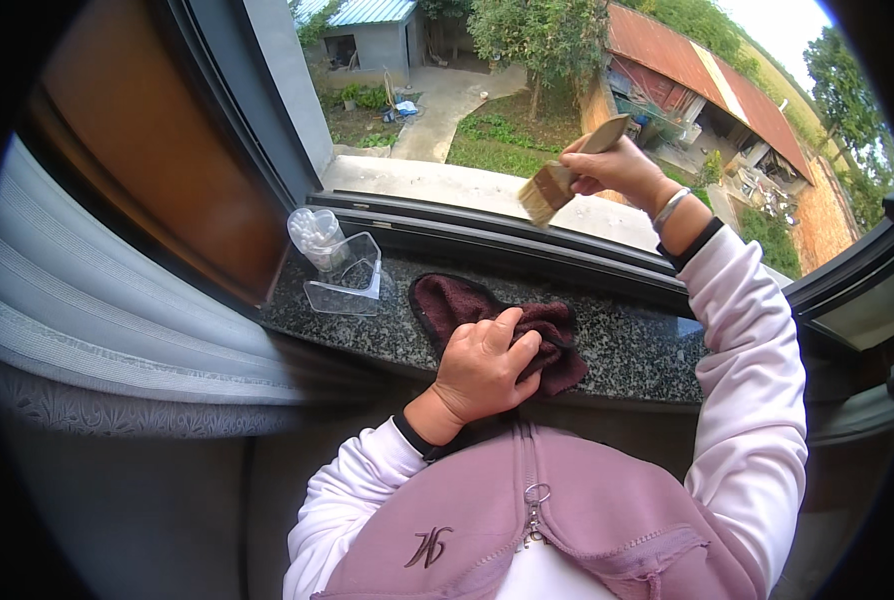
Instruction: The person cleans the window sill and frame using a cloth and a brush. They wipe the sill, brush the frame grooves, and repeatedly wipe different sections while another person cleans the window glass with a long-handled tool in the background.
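Note:
My right hand (617,172) is raised over the window track, closed around the handle of a flat paintbrush (553,187). The brush tilts, its pale bristles hanging down to the left just above the black track. On the speckled granite sill (627,350), a dark maroon cloth (452,303) lies bunched up. My left hand (487,367) presses onto the cloth, its fingers curled into the folds; part of the cloth is hidden beneath it.
A clear plastic tub of cotton swabs (317,235) and a clear plastic holder (352,280) stand at the sill's left end. Pale curtains (117,300) hang at left. Beyond the black window track (437,222) runs a concrete ledge (417,180) above a yard.

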`<state>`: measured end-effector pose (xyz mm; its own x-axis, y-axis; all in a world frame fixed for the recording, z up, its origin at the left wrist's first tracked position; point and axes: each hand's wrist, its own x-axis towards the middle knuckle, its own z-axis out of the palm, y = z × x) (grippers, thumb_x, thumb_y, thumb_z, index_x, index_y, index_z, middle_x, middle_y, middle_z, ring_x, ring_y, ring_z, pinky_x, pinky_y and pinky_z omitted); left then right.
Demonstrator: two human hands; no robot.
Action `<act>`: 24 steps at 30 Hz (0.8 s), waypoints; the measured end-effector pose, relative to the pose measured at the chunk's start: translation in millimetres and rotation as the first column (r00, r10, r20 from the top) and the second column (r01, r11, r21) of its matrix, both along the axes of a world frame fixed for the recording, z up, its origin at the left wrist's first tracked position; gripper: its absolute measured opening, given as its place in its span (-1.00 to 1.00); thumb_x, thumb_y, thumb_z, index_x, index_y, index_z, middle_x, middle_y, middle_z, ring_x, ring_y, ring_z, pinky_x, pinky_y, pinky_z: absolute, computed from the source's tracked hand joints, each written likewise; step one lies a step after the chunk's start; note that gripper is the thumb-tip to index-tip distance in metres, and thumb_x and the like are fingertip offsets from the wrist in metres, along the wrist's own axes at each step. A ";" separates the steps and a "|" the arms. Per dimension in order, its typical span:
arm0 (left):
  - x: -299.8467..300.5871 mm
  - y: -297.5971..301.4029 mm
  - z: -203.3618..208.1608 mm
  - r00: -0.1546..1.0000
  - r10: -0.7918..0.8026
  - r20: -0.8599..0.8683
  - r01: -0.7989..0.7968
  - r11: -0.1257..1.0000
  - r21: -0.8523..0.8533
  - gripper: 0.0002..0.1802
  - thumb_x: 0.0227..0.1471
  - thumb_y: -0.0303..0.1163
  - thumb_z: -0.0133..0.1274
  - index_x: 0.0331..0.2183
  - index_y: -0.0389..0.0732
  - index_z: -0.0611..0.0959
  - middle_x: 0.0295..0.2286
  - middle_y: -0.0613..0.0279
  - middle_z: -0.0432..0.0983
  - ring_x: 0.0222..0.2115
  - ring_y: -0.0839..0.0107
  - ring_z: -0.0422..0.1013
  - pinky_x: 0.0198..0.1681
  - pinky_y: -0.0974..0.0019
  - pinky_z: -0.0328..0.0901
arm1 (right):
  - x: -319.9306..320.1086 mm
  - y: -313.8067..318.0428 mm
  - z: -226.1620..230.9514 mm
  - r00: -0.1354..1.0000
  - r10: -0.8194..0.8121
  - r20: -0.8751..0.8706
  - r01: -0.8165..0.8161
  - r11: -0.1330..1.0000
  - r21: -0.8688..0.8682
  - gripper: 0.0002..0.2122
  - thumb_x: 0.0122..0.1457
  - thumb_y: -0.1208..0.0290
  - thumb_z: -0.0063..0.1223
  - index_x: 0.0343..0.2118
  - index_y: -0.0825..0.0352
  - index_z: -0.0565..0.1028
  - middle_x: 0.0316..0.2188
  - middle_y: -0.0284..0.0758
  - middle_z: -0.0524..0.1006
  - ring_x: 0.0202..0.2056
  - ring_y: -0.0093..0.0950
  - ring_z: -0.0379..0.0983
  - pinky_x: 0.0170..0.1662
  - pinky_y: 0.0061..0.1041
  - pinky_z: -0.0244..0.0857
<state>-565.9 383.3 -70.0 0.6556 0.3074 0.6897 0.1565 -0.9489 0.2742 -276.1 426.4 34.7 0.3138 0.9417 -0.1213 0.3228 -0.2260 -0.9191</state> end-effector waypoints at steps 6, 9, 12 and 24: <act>-1.4 0.3 -1.3 1.000 -0.007 0.005 0.007 1.000 0.007 -0.58 -0.40 -0.21 0.21 -0.35 -0.05 0.54 -0.20 0.12 0.37 -0.44 0.31 0.35 -0.36 0.29 0.23 | 13.9 -8.3 -7.2 0.996 0.019 -0.082 -0.023 0.999 -0.046 -0.73 0.00 0.37 0.17 -0.29 0.44 0.45 -0.48 -0.25 0.53 -0.59 -0.52 0.50 -0.52 -0.60 0.45; -1.2 0.4 -3.5 0.999 -0.014 0.037 0.013 1.000 0.006 -0.57 -0.40 -0.20 0.21 -0.33 -0.05 0.54 -0.20 0.12 0.37 -0.44 0.31 0.35 -0.36 0.29 0.22 | 84.1 -69.6 3.8 0.935 -0.346 0.084 0.356 0.897 -0.264 -0.79 -0.03 0.44 0.15 -0.39 0.45 0.44 -0.58 -0.27 0.50 -0.67 -0.50 0.47 -0.63 -0.55 0.42; -2.0 0.5 -5.0 0.999 -0.029 0.030 0.029 1.000 -0.007 -0.57 -0.36 -0.20 0.19 -0.32 -0.07 0.52 -0.21 0.06 0.36 -0.42 0.30 0.36 -0.35 0.26 0.21 | 133.4 -116.1 11.5 0.065 0.068 0.996 0.533 0.841 -0.092 -0.81 -0.10 0.36 0.14 -0.41 0.33 0.55 -0.45 -0.12 0.55 -0.38 -0.24 0.52 -0.27 -0.36 0.38; -3.5 2.1 -7.4 0.997 -0.053 0.062 0.054 0.998 -0.020 -0.57 -0.34 -0.20 0.20 -0.31 -0.08 0.51 -0.20 0.06 0.35 -0.40 0.28 0.34 -0.34 0.27 0.20 | 37.3 -136.5 -10.0 0.409 -0.146 0.901 -0.034 0.984 0.175 -0.89 -0.07 0.48 0.13 -0.42 0.23 0.54 -0.44 -0.22 0.53 -0.38 -0.21 0.47 -0.26 -0.43 0.34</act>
